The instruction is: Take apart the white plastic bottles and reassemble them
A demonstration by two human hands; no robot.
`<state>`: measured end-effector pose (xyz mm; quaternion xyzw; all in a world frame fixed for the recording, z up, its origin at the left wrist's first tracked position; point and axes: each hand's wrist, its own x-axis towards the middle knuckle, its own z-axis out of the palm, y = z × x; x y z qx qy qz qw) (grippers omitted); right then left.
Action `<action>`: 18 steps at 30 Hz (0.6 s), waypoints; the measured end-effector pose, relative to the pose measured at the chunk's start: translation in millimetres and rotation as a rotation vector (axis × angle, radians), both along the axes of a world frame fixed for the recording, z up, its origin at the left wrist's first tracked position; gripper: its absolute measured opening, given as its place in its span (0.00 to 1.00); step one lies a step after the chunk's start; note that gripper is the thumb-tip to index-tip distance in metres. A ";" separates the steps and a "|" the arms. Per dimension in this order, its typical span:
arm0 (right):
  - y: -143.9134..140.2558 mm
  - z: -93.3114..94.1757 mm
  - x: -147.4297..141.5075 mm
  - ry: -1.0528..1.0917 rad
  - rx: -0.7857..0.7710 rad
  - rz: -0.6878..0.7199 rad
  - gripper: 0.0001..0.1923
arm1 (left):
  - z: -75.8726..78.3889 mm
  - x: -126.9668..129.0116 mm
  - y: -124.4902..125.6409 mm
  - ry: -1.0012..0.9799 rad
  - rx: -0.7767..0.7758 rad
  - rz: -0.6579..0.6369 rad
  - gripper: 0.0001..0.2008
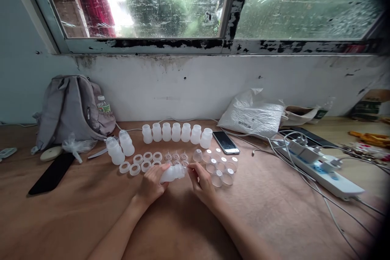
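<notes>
The left hand (pixel 151 184) gripped a white bottle (pixel 172 173) lying sideways just above the counter (pixel 274 211), its base hidden by fingers. The right hand (pixel 201 183) pinched at its neck; what it pinched was too small to tell

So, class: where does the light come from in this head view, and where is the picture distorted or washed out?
Head view: daylight enters through the window, whose left pane is blown out white; wide-angle bending curves the sill, corners darken at right; the bottle and hands stay evenly lit, slightly soft.
</notes>
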<state>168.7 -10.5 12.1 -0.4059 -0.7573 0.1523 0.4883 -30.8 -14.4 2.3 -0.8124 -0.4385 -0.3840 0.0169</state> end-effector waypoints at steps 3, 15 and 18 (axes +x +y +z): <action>0.4 -0.5 0.0 -0.017 -0.001 -0.001 0.05 | 0.6 -0.3 -0.2 0.014 0.003 0.005 0.23; 2.3 -2.1 -0.8 -0.082 -0.024 -0.016 0.15 | 2.8 -0.9 -0.5 0.085 0.049 -0.025 0.22; 4.5 -4.7 -1.0 -0.062 -0.072 0.023 0.19 | 2.3 -1.0 -0.6 0.104 0.055 -0.043 0.23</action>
